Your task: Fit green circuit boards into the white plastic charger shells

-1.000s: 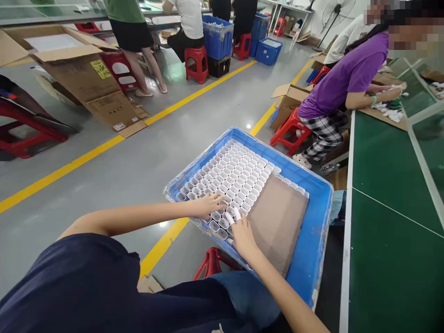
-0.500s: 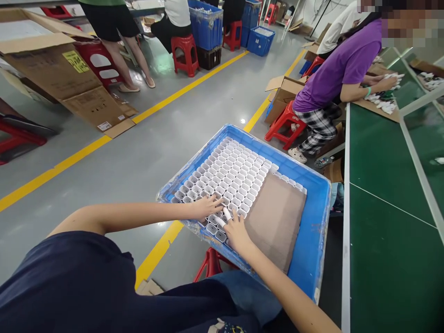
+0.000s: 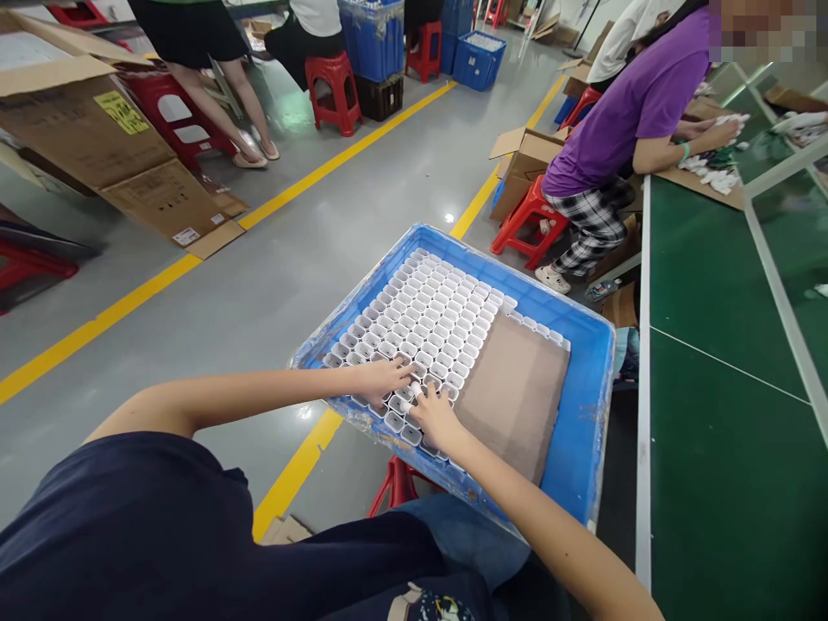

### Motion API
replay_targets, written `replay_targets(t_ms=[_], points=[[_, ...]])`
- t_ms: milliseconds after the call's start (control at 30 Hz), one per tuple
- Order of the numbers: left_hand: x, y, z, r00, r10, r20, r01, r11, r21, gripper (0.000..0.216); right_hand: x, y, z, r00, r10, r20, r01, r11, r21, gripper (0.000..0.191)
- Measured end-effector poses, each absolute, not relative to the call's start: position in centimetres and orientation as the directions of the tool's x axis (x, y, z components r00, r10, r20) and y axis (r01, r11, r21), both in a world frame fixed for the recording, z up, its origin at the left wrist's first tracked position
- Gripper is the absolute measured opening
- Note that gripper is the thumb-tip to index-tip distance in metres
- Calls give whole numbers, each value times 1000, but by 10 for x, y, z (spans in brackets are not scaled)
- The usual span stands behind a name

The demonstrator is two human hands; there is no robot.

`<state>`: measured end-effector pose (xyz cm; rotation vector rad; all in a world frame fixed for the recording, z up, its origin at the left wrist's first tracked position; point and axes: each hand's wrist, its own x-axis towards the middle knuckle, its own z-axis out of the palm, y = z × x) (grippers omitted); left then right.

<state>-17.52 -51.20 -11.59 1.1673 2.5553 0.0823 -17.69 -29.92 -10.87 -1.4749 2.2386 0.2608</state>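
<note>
A blue plastic crate (image 3: 586, 423) stands low in front of me, tilted in the view. Rows of small white open-topped plastic cases (image 3: 420, 306) fill its left part, upright and packed side by side. My left hand (image 3: 385, 378) lies over the near rows with its fingers apart, touching the cases' tops. Close beside it, my right hand (image 3: 437, 420) rests on the near-right cases, fingers stretched out and bent slightly down. White covers show on some right fingertips. A brown cardboard sheet (image 3: 517, 384) lies to the right of the rows.
A green-topped table (image 3: 724, 431) runs along my right, where a person in a purple shirt (image 3: 637, 125) handles white parts. Red stools (image 3: 530, 224), an open cardboard box (image 3: 517, 164) and a large carton (image 3: 97, 147) stand around. Several blue crates (image 3: 479, 60) sit farther back.
Both hands stay over the near rows. My right fingers have drawn in slightly and down among the cases. The whole view has shifted a little.
</note>
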Motion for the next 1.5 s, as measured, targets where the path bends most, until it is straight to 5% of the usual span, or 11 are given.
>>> replay_targets(t_ms=[1033,1500], points=[[-211,-515,-47,-503,756,-418,703,640,310,69,-203,-297,-38,-217,-868,-447,-940,309,-144,42],[-223,-505,-17,-543,741,-395,713,656,249,67,-212,-287,-19,-267,-878,-397,-942,325,-86,42]])
